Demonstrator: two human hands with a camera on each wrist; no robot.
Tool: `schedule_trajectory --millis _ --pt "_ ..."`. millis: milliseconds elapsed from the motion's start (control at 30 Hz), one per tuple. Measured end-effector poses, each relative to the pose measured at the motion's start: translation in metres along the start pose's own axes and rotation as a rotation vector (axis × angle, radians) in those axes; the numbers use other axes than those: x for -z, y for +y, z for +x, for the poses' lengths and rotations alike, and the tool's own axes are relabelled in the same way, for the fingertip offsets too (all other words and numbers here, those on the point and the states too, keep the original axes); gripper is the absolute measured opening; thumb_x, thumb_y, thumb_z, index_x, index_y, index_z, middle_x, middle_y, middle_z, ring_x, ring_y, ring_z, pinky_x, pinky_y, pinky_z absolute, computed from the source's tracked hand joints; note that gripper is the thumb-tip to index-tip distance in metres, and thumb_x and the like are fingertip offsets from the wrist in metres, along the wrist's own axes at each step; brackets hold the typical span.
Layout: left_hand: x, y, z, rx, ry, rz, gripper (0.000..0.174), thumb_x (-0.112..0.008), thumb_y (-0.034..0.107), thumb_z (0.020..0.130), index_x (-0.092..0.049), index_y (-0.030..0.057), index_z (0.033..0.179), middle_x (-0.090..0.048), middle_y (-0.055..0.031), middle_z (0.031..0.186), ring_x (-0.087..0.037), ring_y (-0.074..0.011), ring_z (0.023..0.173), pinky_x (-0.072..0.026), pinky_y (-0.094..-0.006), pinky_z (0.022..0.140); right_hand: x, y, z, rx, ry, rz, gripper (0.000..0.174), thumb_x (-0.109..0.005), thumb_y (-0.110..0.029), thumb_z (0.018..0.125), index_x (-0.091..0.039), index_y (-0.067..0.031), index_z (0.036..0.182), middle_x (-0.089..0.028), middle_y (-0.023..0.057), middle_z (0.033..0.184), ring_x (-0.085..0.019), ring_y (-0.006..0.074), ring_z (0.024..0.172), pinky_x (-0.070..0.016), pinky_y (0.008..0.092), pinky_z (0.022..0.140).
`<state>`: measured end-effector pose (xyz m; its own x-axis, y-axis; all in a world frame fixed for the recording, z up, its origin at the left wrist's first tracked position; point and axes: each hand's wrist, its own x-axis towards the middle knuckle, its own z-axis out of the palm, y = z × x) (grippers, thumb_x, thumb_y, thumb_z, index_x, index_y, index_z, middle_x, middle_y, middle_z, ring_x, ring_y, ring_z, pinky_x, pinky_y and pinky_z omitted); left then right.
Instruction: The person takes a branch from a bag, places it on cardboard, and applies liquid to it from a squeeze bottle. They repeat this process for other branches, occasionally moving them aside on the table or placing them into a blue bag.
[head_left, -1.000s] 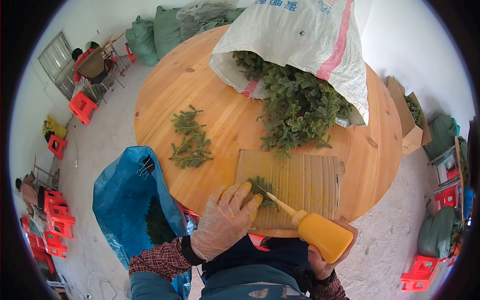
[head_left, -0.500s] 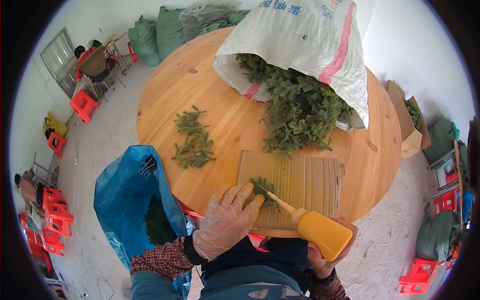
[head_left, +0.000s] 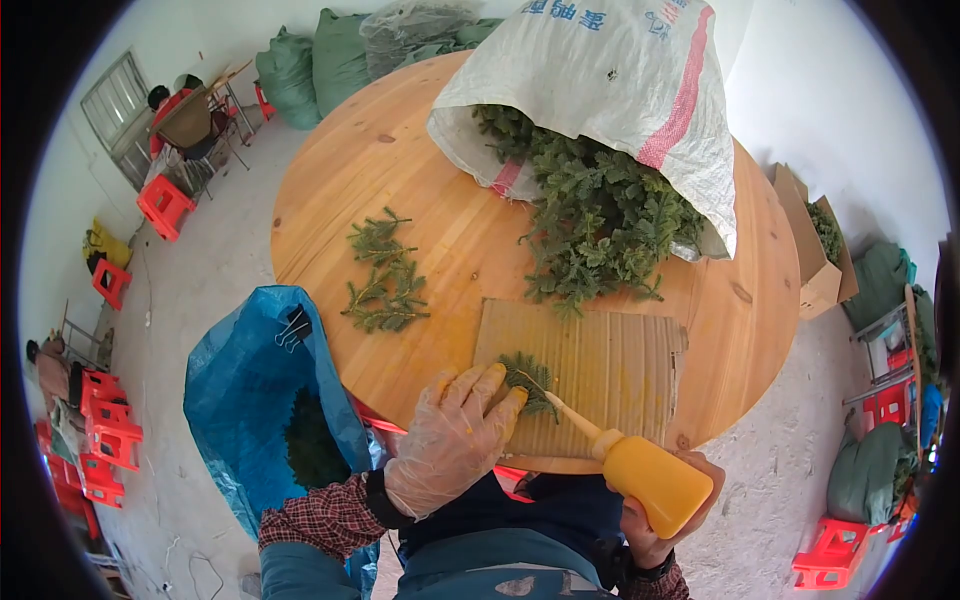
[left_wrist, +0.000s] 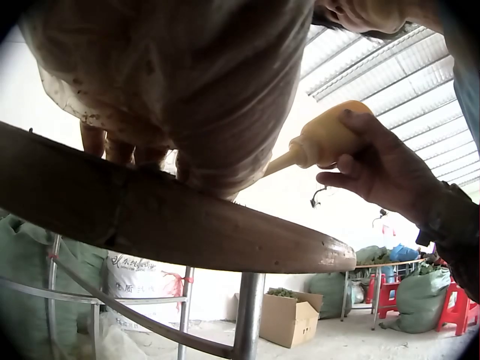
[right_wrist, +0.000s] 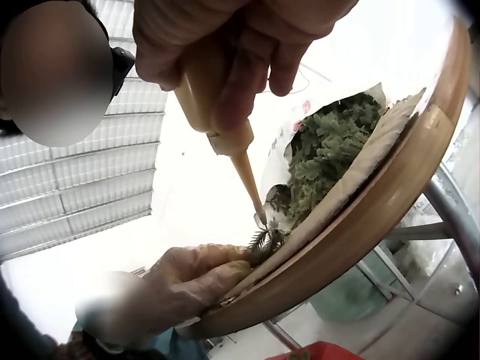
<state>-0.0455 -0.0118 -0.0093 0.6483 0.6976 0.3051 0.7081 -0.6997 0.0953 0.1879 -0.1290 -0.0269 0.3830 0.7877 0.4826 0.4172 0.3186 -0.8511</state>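
Observation:
My gloved left hand [head_left: 455,440] holds a small green sprig [head_left: 528,382] with its fingertips at the near left of a cardboard sheet [head_left: 625,360]. My bare right hand [head_left: 675,510] grips a yellow squeeze bottle [head_left: 655,483], tilted so that its thin nozzle [head_left: 572,410] points at the sprig's right side. In the right wrist view the nozzle tip is just above the sprig [right_wrist: 261,238], beside the left fingers. The left wrist view shows the bottle [left_wrist: 334,135] in the right hand [left_wrist: 390,161]; the glove hides the sprig there.
A white sack [head_left: 590,70] spilling green branches [head_left: 610,220] lies at the back of the round wooden table [head_left: 350,180]. Loose sprigs [head_left: 385,290] lie left of the cardboard. A blue bag [head_left: 235,370] hangs open at the left edge; a carton [head_left: 815,270] stands beyond the right edge.
The right hand and bottle have shifted slightly right and down, and the nozzle tip has moved from the sprig's middle to its right side. The left hand has stayed in place.

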Motion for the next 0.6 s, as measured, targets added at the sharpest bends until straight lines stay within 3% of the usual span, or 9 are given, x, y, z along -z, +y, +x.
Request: schedule_trajectory --millis 133,233,500,600 --pt "-0.003 0.000 0.000 0.003 0.011 -0.012 0.040 -0.066 0.024 0.085 -0.066 0.0085 0.122 -0.058 -0.0176 0.130 -0.053 -0.0315 0.123 -0.0397 -0.0473 0.103 0.006 -0.006 0.000 0.064 0.019 -0.096 0.084 -0.090 -0.042 0.071 -0.040 -0.0009 0.125 -0.062 0.0162 0.109 -0.065 0.0274 0.100 -0.0502 0.0389 0.088" --pt "-0.004 0.002 0.000 0.035 0.022 -0.005 0.036 -0.069 0.020 0.083 -0.067 0.0130 0.119 -0.057 -0.0122 0.130 -0.052 -0.0275 0.124 -0.0367 -0.0457 0.105 0.010 -0.008 -0.005 0.051 0.026 -0.114 0.084 -0.089 -0.044 0.070 -0.041 -0.0007 0.124 -0.062 0.0170 0.109 -0.065 0.0275 0.099 -0.0498 0.0380 0.087" --pt "-0.001 0.004 0.000 0.043 0.000 -0.010 0.036 -0.069 0.020 0.083 -0.067 0.0128 0.118 -0.056 -0.0125 0.132 -0.051 -0.0275 0.125 -0.0350 -0.0461 0.107 0.012 -0.009 -0.014 0.030 0.057 -0.001 0.082 -0.089 -0.042 0.071 -0.042 -0.0020 0.124 -0.061 0.0167 0.106 -0.064 0.0264 0.097 -0.0518 0.0402 0.091" --pt "-0.001 0.005 0.000 0.044 -0.002 -0.006 0.036 -0.069 0.020 0.083 -0.067 0.0129 0.119 -0.056 -0.0126 0.132 -0.051 -0.0277 0.125 -0.0347 -0.0461 0.107 0.017 -0.006 -0.021 -0.065 0.035 0.067 0.081 -0.090 -0.041 0.071 -0.041 -0.0028 0.124 -0.061 0.0163 0.105 -0.065 0.0257 0.097 -0.0524 0.0415 0.093"
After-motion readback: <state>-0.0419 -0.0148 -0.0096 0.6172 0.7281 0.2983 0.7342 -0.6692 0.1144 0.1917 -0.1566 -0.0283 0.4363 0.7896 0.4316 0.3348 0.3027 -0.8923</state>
